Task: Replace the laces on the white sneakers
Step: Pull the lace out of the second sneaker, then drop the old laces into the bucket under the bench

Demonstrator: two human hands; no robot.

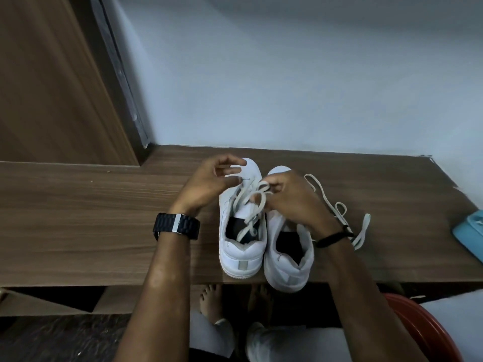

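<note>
While the left hand (209,182) hovers, the right hand (290,197) pinches the lace (257,202).

Pale blue-grey wall (287,74), wood-grain desk (91,218), brown door (52,87) perhaps, dim light.
</note>
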